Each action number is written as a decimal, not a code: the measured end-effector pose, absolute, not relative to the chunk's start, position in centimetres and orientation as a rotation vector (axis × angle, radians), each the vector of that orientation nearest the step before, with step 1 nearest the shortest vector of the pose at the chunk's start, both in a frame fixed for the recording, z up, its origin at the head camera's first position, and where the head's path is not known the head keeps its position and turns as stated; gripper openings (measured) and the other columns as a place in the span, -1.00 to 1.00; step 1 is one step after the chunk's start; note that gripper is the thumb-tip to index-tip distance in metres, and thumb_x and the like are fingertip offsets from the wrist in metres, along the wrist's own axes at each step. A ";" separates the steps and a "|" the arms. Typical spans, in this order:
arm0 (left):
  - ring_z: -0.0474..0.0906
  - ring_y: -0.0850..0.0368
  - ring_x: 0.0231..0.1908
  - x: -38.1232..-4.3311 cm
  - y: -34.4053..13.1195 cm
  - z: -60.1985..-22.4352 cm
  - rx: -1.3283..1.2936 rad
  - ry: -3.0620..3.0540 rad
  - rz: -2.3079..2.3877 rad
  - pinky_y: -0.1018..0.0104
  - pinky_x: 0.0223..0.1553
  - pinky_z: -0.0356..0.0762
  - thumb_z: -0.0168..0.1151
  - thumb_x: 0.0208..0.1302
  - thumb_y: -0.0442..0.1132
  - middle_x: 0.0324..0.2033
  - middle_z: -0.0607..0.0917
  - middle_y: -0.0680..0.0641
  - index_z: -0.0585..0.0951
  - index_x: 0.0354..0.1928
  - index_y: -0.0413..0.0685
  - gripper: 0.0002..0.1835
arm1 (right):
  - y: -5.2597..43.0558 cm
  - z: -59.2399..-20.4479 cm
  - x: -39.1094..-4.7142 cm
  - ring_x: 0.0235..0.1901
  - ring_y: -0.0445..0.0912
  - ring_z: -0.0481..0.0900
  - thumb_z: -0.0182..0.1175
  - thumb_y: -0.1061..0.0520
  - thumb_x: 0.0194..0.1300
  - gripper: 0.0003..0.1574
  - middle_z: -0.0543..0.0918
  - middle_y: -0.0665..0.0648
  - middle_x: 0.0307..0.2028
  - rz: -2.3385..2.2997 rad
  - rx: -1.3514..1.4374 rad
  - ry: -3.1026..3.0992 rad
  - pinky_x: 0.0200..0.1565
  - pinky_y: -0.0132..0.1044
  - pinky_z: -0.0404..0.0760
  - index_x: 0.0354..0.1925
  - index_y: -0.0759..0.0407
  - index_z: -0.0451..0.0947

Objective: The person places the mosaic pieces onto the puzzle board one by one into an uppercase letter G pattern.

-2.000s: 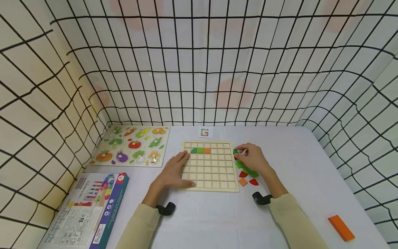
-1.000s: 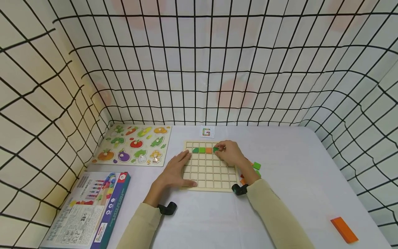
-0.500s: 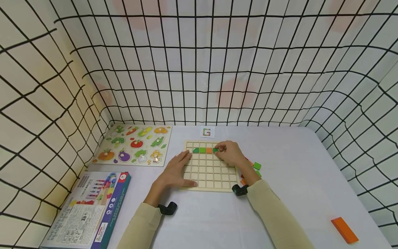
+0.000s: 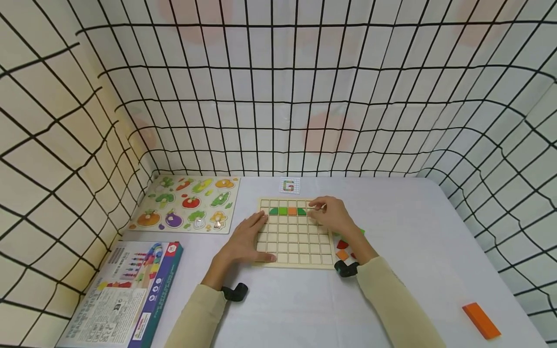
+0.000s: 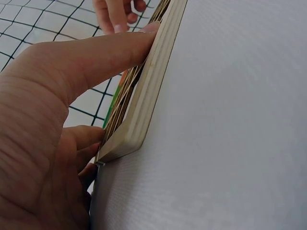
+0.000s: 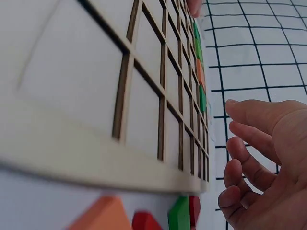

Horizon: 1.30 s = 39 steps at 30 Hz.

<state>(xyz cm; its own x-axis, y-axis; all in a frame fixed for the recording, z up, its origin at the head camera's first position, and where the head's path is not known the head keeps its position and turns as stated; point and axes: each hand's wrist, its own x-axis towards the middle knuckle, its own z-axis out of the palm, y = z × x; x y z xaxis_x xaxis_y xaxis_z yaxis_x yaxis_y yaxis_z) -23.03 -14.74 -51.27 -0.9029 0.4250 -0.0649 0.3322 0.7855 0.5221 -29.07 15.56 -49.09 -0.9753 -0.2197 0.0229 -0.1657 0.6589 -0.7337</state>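
The biggest thing by the fingers is the pale wooden board [image 4: 298, 240] with little squares, lying flat on the white cloth [image 4: 287, 309]. It reaches from the left fingertips to under the right ones. It looks stiff and not too heavy, and it might slide if bumped. The best place to hold it is the plain rim.

The left hand [image 4: 241, 241] is there, at the near left corner. Its thumb and fingers are spread wide, the thumb on the near rim and the other fingertips at the left edge. They don't wrap round anything.

The right hand [image 4: 334, 214] is over the board's right side. Its fingers are softly bent, with a gap by the thumb and nothing in them. I can't tell if they touch the board.

Past both hands' fingertips is a small card [image 4: 289, 185] with a letter G. It looks thin and easy to bend, so lift it by its edges.

Smallest are the pieces. Just left of the right fingertips, a row of four colored pieces [image 4: 287, 211] sits in the squares. Under the right wrist, loose pieces [image 4: 342, 244] lie on the cloth. They look hard, light and maybe a bit slippery, so pinch them by the sides.
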 end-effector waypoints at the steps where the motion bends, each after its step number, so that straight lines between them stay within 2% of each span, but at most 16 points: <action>1: -0.12 -0.11 0.65 -23.0 -14.7 -51.3 0.599 2.797 0.768 -0.12 0.63 -0.14 0.52 -0.08 0.37 0.66 0.01 -0.05 0.07 0.65 -0.02 0.34 | 15.9 -49.0 -28.9 -0.28 -0.01 0.42 0.37 -0.02 0.37 -0.62 0.65 0.14 -0.13 -1.222 -0.326 2.811 -0.29 -0.21 0.44 0.08 0.09 0.72; 10: -0.11 -0.16 0.64 -23.1 -14.8 -51.5 0.599 2.806 0.762 -0.13 0.63 -0.14 0.52 -0.07 0.37 0.66 0.02 -0.07 0.08 0.65 -0.02 0.33 | 19.4 -48.4 -27.1 -0.33 -0.03 0.44 0.40 0.01 0.34 -0.64 0.63 0.12 -0.22 -1.170 -0.308 2.901 -0.36 -0.26 0.44 0.04 0.13 0.73; 16: -0.10 -0.16 0.64 -23.2 -14.8 -51.6 0.608 2.812 0.739 -0.13 0.63 -0.12 0.51 -0.07 0.39 0.66 0.01 -0.08 0.07 0.65 -0.02 0.34 | 22.1 -48.7 -26.3 -0.26 0.00 0.44 0.38 -0.01 0.36 -0.66 0.64 0.14 -0.18 -1.097 -0.204 2.950 -0.32 -0.26 0.46 0.04 0.07 0.74; 21: -0.08 -0.16 0.64 -23.1 -14.7 -51.5 0.608 2.818 0.751 -0.13 0.63 -0.11 0.51 -0.09 0.39 0.65 0.02 -0.08 0.08 0.65 -0.03 0.34 | 24.4 -49.1 -25.6 -0.21 0.02 0.44 0.38 -0.01 0.36 -0.64 0.66 0.18 -0.15 -1.091 -0.149 2.957 -0.30 -0.25 0.46 0.06 0.10 0.73; 29: -0.09 -0.17 0.64 -23.1 -14.7 -51.5 0.611 2.807 0.764 -0.13 0.63 -0.12 0.52 -0.08 0.38 0.65 0.02 -0.09 0.09 0.65 -0.03 0.33 | 27.2 -50.2 -24.6 -0.24 -0.01 0.42 0.43 -0.05 0.31 -0.60 0.65 0.16 -0.20 -1.046 -0.096 2.988 -0.27 -0.23 0.40 0.02 0.13 0.74; 34: -0.09 -0.19 0.64 -23.1 -14.8 -51.5 0.612 2.809 0.769 -0.16 0.62 -0.12 0.52 -0.07 0.38 0.65 0.03 -0.09 0.09 0.65 -0.03 0.32 | 28.4 -50.7 -24.2 -0.23 -0.02 0.45 0.43 -0.10 0.30 -0.57 0.67 0.14 -0.21 -1.003 -0.109 2.964 -0.22 -0.24 0.42 0.01 0.12 0.74; 39: -0.08 -0.18 0.63 -23.1 -14.9 -51.7 0.620 2.814 0.771 -0.18 0.62 -0.10 0.52 -0.07 0.37 0.65 0.04 -0.10 0.09 0.64 -0.04 0.32 | 29.4 -51.0 -24.0 -0.21 -0.01 0.47 0.40 -0.07 0.33 -0.63 0.70 0.13 -0.22 -1.013 -0.122 2.970 -0.19 -0.23 0.44 -0.01 0.11 0.75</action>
<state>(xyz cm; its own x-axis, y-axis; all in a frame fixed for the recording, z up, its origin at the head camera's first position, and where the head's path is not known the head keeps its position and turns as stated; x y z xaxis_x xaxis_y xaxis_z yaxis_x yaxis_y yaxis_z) -23.10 -14.89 -51.65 -0.9014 0.4308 -0.0424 0.3491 0.7813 0.5174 -24.03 29.40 -51.02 -0.9970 -0.0738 0.0239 -0.0730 0.7888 -0.6103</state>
